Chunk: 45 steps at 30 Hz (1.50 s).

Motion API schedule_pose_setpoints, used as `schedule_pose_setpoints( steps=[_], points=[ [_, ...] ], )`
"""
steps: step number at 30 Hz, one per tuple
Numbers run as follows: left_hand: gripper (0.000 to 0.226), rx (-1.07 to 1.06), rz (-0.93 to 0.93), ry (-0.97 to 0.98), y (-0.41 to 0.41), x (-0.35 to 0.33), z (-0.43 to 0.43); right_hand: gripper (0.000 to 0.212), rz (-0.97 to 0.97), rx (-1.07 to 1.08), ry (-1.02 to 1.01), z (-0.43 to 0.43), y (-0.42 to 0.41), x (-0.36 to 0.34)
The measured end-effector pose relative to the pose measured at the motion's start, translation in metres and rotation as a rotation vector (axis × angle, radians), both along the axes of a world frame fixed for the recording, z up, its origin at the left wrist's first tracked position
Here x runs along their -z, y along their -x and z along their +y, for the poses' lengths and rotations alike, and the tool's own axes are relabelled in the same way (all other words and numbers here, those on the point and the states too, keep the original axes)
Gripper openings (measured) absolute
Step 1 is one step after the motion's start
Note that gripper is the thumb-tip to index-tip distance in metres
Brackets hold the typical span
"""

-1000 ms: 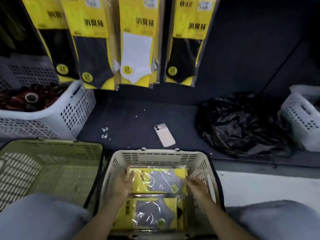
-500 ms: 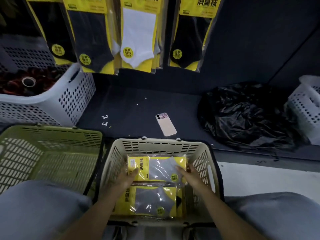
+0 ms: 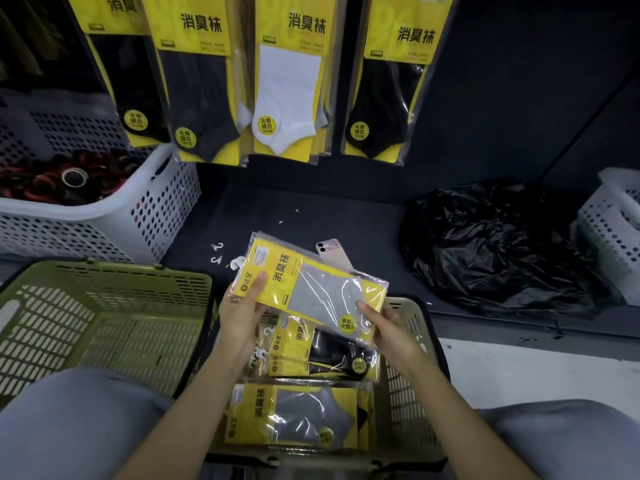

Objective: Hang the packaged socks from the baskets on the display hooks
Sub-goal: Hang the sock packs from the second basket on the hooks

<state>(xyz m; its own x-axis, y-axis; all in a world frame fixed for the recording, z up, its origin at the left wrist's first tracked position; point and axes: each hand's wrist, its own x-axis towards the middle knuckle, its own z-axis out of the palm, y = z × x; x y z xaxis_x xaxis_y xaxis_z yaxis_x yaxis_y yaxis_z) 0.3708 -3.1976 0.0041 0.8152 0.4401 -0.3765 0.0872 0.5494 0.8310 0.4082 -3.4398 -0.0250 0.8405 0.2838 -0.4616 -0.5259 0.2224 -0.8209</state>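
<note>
The grey sock pack (image 3: 311,289) is tilted just above the basket (image 3: 405,403). My left grip (image 3: 242,317) pinches its header end, thumb on top, and my right grip (image 3: 391,330) pinches its toe end. I should turn the white hanger tab (image 3: 238,263) upward, keep the film flat, and aim beside the hanging packs (image 3: 287,91) above.

Both hands, left (image 3: 242,308) and right (image 3: 388,327), grip grey-sock pack (image 3: 311,289) above beige basket (image 3: 412,341).
</note>
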Motion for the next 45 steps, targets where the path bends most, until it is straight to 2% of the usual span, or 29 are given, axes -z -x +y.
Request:
schedule_pose_setpoints(
  steps=[2,4,5,9,12,15,20,24,27,29,35,40,45],
  points=[
    [0.035,0.012,0.000,-0.077,-0.004,-0.006,0.002,0.067,-0.076,0.030,0.204,0.003,-0.005,-0.004],
    [0.018,0.070,-0.033,-0.301,-0.010,-0.013,0.002,0.079,-0.201,0.042,0.416,0.005,-0.012,-0.012],
    [0.018,0.118,-0.063,-0.415,-0.013,-0.017,0.001,0.080,-0.281,0.028,0.464,0.007,-0.015,-0.017],
    [0.028,0.418,-0.198,-0.634,-0.026,-0.028,-0.010,0.060,-0.569,-0.071,0.423,0.014,-0.019,-0.043],
    [0.030,0.543,-0.229,-0.665,-0.029,-0.023,-0.023,0.053,-0.596,-0.123,0.367,0.020,-0.019,-0.046],
    [0.031,0.587,-0.155,-0.654,-0.020,-0.002,-0.033,0.039,-0.564,-0.149,0.406,0.019,-0.012,-0.034],
    [0.033,0.681,-0.057,-0.622,-0.003,0.022,-0.045,0.034,-0.515,-0.204,0.472,0.013,-0.001,-0.020],
    [0.034,0.653,-0.066,-0.603,-0.012,0.008,-0.045,0.037,-0.547,-0.111,0.445,0.014,-0.007,-0.036],
    [0.027,0.583,-0.138,-0.586,-0.027,-0.027,-0.045,0.042,-0.610,0.085,0.407,0.018,-0.015,-0.064],
    [0.033,0.540,-0.201,-0.565,-0.037,-0.057,-0.046,0.036,-0.658,0.171,0.361,0.021,-0.022,-0.089],
    [0.048,0.420,-0.299,-0.562,-0.065,-0.131,-0.045,0.027,-0.747,0.198,0.173,0.026,-0.041,-0.158],
    [0.035,0.383,-0.397,-0.602,-0.083,-0.177,-0.038,0.015,-0.734,0.247,0.041,0.026,-0.062,-0.194],
    [0.034,0.250,-0.458,-0.758,-0.100,-0.213,-0.017,0.012,-0.785,0.313,0.056,0.014,-0.089,-0.234]
  ],
)
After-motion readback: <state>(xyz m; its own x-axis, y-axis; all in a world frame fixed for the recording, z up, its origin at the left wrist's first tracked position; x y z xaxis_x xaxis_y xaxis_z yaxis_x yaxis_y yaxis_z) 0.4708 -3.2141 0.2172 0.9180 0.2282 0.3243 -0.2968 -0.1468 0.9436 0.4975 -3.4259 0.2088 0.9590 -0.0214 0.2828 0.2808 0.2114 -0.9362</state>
